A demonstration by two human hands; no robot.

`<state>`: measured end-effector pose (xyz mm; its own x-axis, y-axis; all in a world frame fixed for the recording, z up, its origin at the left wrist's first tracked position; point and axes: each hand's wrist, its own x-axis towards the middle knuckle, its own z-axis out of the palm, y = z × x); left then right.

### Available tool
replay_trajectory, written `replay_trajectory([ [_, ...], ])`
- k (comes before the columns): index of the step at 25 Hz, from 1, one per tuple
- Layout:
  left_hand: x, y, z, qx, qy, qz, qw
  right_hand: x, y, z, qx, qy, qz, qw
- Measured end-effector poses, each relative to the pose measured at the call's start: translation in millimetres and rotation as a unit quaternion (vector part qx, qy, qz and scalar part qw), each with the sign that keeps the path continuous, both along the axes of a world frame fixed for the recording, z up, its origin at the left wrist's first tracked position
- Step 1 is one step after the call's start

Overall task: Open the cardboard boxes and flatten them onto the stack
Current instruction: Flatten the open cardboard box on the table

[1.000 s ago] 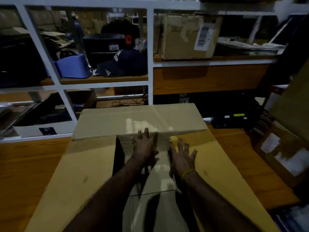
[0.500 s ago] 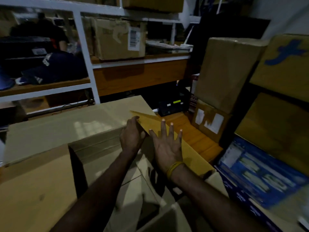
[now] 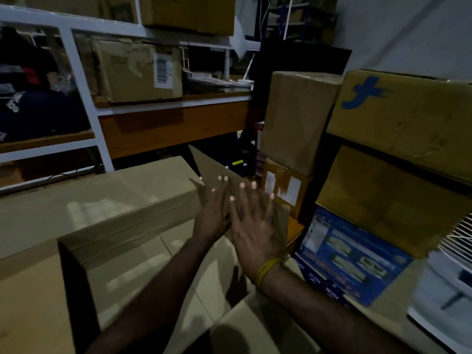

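Dim storeroom, white-framed shelving (image 3: 84, 103) across the back with a labelled carton (image 3: 139, 70) on a wooden shelf. Stacked at right: sealed brown boxes (image 3: 298, 118), one marked with a blue scrawl (image 3: 398, 116), and lower down a blue printed carton (image 3: 350, 256).

Low and centre, filling most of the foreground: opened cardboard box (image 3: 122, 241), top flaps spread, long axis running from near left toward far right. Far flap (image 3: 84, 205) lying broad and nearly level toward the shelving. Right-hand flap (image 3: 217, 169) standing up on edge, tilted, its pointed corner aimed up and away toward the shelf.

Left hand (image 3: 214, 213) against the inner face of that raised flap, fingers straight and close together, fingertips pale at the top. Right hand (image 3: 252, 226) just beside it and partly overlapping, flat on the same flap, fingers straight and spread wide; yellow band (image 3: 265, 270) round the wrist. Neither hand curled round the cardboard. Both forearms reaching in from the bottom edge over the open box interior.
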<state>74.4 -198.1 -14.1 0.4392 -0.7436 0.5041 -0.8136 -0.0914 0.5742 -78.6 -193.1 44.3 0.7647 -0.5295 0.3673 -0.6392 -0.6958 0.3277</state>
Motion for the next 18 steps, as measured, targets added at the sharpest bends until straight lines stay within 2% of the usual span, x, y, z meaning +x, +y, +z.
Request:
replay_trajectory([
  [2, -7, -15, -2, 0.037, -0.063, -0.039, 0.997, -9, -20, -16, 0.015, 0.015, -0.029, 0.999],
  [8, -21, -51, -20, 0.193, -0.099, -0.029, 0.976, -33, -73, -45, 0.100, 0.069, -0.093, 0.988],
  [12, -28, -60, -40, 0.230, -0.129, -0.036, 0.964, -46, -95, -65, 0.145, 0.102, -0.094, 0.980],
  [18, -32, -57, -52, 0.247, -0.132, -0.010, 0.960, -48, -105, -81, 0.194, 0.076, -0.092, 0.974],
])
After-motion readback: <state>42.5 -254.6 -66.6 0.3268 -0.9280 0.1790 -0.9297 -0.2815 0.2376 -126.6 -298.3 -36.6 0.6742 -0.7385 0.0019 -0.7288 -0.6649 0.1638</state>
